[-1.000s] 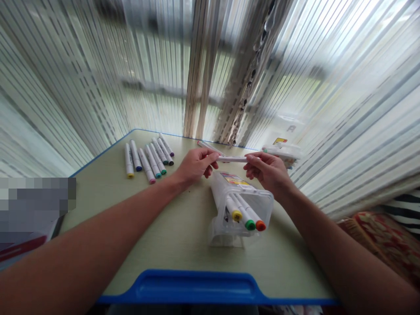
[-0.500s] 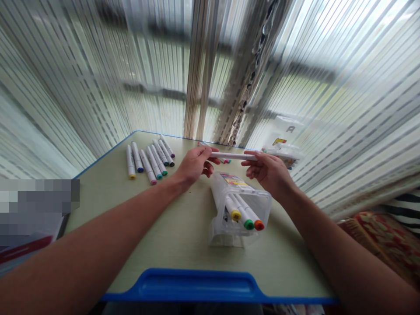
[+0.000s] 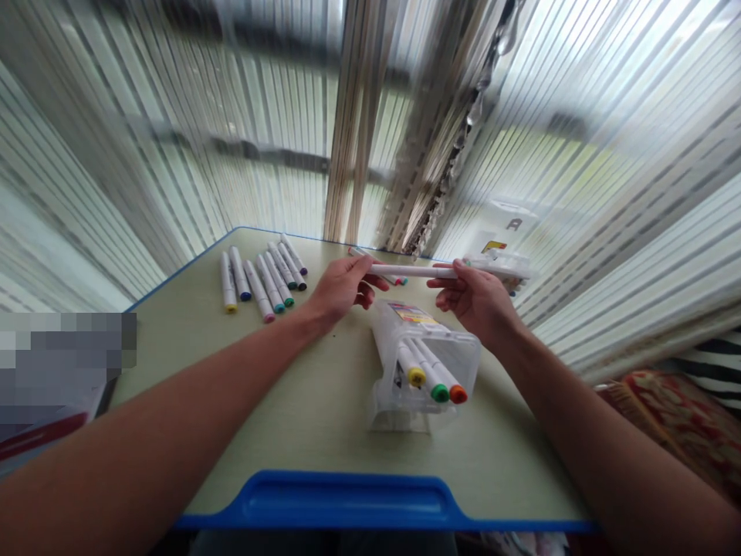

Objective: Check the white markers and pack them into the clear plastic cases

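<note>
A white marker [image 3: 412, 271] is held level above the table, one end in each hand. My left hand [image 3: 344, 286] pinches its left end between thumb and fingers. At the other end, my right hand [image 3: 475, 293] grips it the same way; the fingers cover both tips. Below and nearer to me lies a clear plastic case [image 3: 382, 340] on its side, its open mouth facing me. Inside it rest white markers with a yellow end [image 3: 417, 376], a green end [image 3: 440, 393] and an orange end [image 3: 458, 394].
Several white markers [image 3: 260, 282] with coloured ends lie in a loose row at the table's left. More markers [image 3: 397, 279] lie behind my hands. A second clear case [image 3: 498, 262] stands at the back right. The table has a blue rim [image 3: 347, 498]; string curtains [image 3: 278, 116] hang behind.
The view has shifted slightly. My right hand has adjusted its grip, its thumb and fingers now closer around the marker's end. The case and the other markers stay put.
</note>
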Available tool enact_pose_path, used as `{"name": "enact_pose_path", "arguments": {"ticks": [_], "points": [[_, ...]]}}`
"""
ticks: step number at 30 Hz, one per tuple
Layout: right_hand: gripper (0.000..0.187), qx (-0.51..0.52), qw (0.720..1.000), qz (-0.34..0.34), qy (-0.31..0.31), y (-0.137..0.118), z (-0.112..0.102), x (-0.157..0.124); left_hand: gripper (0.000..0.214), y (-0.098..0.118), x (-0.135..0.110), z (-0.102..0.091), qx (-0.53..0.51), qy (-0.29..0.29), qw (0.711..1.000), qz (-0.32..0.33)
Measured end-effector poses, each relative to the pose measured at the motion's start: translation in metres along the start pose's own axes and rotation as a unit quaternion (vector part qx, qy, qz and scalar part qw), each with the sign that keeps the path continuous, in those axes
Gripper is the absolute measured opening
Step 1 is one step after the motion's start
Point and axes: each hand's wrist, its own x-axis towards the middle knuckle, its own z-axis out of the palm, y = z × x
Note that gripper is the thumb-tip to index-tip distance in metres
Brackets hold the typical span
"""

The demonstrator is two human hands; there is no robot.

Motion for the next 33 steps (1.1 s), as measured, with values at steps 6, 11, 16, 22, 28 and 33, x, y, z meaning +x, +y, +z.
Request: {"name": "enact_pose_path", "arguments": {"ticks": [6,11,16,22,28,33], "points": [[0.030,-0.034,0.999,-0.011,0.006,0.0034,0.0007,-0.0005,0.022,-0.0012,-0.0004,-0.0009,0.052,0.000,0.998,0.035],[0.032,-0.051,0.998,-0.028,-0.006,0.0060,-0.0009,-0.0005,0.031,-0.0037,0.0000,-0.0029,0.103,-0.026,0.991,0.085],[0.029,-0.048,0.999,-0.015,-0.002,0.0054,-0.0012,-0.0003,0.032,-0.0032,-0.0007,-0.0033,0.088,-0.036,0.993,0.065],[0.026,-0.021,1.000,-0.001,0.007,0.0016,-0.0002,-0.0003,0.019,-0.0001,-0.0003,-0.0006,0.015,-0.007,1.000,0.022],[0.023,0.010,1.000,0.025,0.010,-0.0008,-0.0007,0.0000,0.026,0.0019,-0.0008,-0.0001,-0.022,0.005,1.000,-0.009],[0.023,-0.013,1.000,0.006,0.007,0.0017,-0.0005,-0.0003,0.018,0.0011,-0.0012,0.0000,0.033,0.005,0.999,0.013]]}}
